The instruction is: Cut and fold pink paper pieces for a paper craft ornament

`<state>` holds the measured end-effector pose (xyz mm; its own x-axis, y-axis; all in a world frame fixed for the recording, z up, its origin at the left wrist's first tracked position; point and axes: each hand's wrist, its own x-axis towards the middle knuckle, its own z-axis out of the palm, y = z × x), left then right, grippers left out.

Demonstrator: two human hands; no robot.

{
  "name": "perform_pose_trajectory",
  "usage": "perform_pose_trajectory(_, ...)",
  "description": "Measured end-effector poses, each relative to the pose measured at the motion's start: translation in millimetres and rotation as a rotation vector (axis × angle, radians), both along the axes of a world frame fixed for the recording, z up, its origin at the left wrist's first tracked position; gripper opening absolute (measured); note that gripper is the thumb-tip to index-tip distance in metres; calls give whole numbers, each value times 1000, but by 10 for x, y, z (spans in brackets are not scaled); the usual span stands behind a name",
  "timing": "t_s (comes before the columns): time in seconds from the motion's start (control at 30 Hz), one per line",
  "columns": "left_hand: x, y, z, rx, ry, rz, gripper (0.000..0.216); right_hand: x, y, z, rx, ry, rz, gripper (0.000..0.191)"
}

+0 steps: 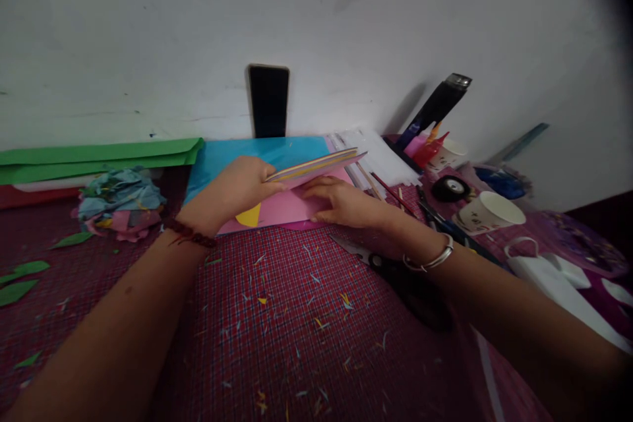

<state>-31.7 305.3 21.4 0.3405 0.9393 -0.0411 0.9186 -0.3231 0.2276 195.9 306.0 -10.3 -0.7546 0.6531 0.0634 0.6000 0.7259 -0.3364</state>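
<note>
My left hand (250, 178) is closed on the left end of a stack of paper sheets (316, 168), whose layered edges show yellow, white and pink. The stack is lifted at a tilt above a pink sheet (284, 206) lying on the table. My right hand (346, 202) rests at the right side of that sheet, under the raised stack, fingers and thumb apart. A yellow paper piece (250, 215) lies on the pink sheet near my left wrist. Under my right forearm are black-handled scissors (378, 264), partly hidden.
Blue paper (222, 159) and a phone (270, 100) are against the wall. Crumpled paper (121, 201) and folded green paper (99, 155) are at left. Paper cups (489, 212), a tape roll (450, 188) and glue bottles (430, 148) stand at right. Scraps litter the checked cloth (277, 343).
</note>
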Motion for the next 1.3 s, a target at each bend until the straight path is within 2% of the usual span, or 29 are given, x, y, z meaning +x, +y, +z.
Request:
perform_pose_trajectory(0.17, -15, 1, 8, 1, -28, 7, 34, -47, -52, 88, 18, -44, 41, 56)
perform_pose_trajectory(0.33, -43, 28, -37, 24, -52, -25, 36, -57, -19, 128, -9, -48, 35, 38)
perform_pose_trajectory(0.47, -53, 55, -67, 47, -41, -43, 37, -42, 45, 114, -50, -24, 102, 16)
perform_pose_trajectory(0.57, -50, 51, -70, 45, -65, -44, 38, -39, 32, 86, -26, -1, 125, 15)
perform_pose_trajectory(0.7, -47, 34, -47, 19, -71, -14, 37, -40, -98, 43, 91, -32, 112, 20)
perform_pose_trajectory(0.87, 1, 10, -19, 55, 26, -26, 40, -44, -239, -58, 268, -117, 65, 21)
perform_pose_trajectory(1.0, 161, -120, 10, 131, 149, -44, 24, -73, -260, -113, 402, -188, 65, 18)
perform_pose_trajectory(1.13, 302, -275, 51, 200, 179, -59, 28, -111, -270, -88, 547, -139, 15, 20)
perform_pose_trajectory(1.3, 311, -318, 48, 255, 174, -71, 27, -133, -322, -115, 647, -44, 26, 20)
